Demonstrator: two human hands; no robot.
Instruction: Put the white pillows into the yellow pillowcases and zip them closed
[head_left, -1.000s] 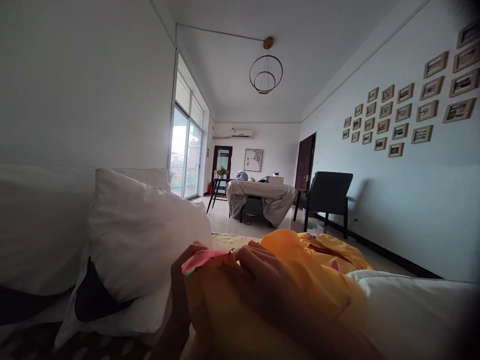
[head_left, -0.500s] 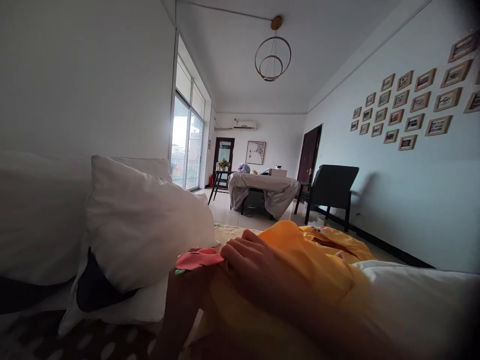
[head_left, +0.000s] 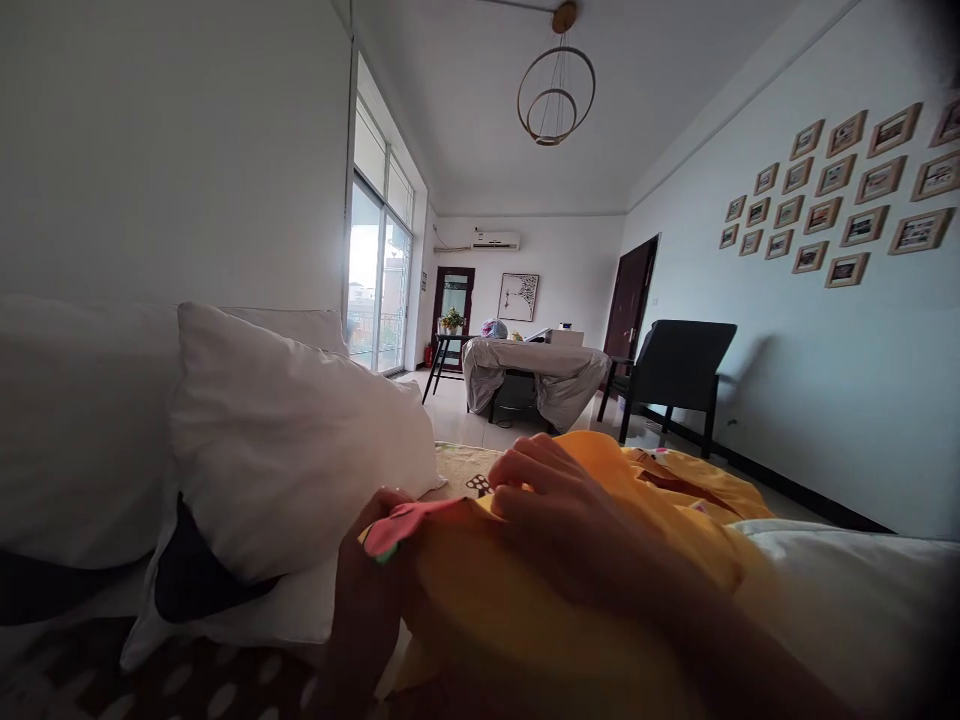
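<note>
A yellow cloth (head_left: 480, 580) with a pink and green printed patch at its edge stretches between my two hands, low in the middle of the view. My left hand (head_left: 369, 565) is closed on the cloth beside the pink patch, its fingers partly hidden by the fabric. To the right, my right hand (head_left: 551, 510) grips the top edge with curled fingers. More of the bright yellow fabric bunches up behind my right forearm. What kind of article the cloth is, I cannot tell.
White pillows (head_left: 292, 450) lean at the left, over a dark polka-dotted cover (head_left: 180, 680). Something white and soft (head_left: 847, 575) lies at the right. Beyond are a black chair (head_left: 679, 370), a draped table (head_left: 536, 360) and a hanging ring lamp (head_left: 556, 95).
My right hand has shifted right along the cloth's edge, away from my left hand, and the edge between them now shows longer. The camera view has turned slightly left.
</note>
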